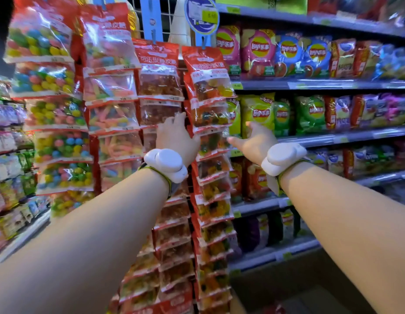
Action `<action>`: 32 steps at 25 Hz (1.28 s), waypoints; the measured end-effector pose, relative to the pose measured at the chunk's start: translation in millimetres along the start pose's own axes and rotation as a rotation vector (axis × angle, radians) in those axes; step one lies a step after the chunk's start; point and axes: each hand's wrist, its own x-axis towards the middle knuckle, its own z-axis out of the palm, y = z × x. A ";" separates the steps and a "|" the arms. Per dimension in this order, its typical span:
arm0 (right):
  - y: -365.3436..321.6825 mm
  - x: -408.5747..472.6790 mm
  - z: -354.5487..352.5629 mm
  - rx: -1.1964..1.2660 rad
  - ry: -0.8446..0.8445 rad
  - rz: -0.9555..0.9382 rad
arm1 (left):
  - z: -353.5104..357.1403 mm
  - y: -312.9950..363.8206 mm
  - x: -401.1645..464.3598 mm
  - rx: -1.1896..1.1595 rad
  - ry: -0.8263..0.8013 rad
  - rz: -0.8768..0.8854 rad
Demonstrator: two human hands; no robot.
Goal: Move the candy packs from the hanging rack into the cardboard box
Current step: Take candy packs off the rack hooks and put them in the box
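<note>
Hanging candy packs point(208, 114) between left hand point(176, 134), right hand point(253, 141).

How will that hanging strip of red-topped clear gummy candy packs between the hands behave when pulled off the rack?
The strip of red-topped clear gummy candy packs probably hangs floppy: its packs overlap and tilt unevenly. The glossy film shows glare, so it may be slippery. The left hand and right hand are on either side of it; supporting it low seems wise, since the chain runs long.

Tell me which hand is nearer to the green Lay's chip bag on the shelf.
Right. The right hand is just in front of the green Lay's chip bag; the left hand is at the hanging candy strips.
</note>
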 end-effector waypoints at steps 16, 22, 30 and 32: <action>278.1 -110.2 -66.3 -0.216 -0.448 0.202 | 199.3 136.6 -195.7 -0.012 -0.397 -0.253; 372.7 -137.3 -45.4 -0.151 -0.576 0.404 | 275.1 138.8 -260.8 0.010 -0.626 -0.362; 460.4 -115.4 36.6 -0.184 -0.663 0.598 | 390.7 93.8 -278.8 0.080 -0.815 -0.530; 472.8 -105.9 56.0 -0.178 -0.687 0.637 | 413.1 78.7 -275.3 0.098 -0.863 -0.592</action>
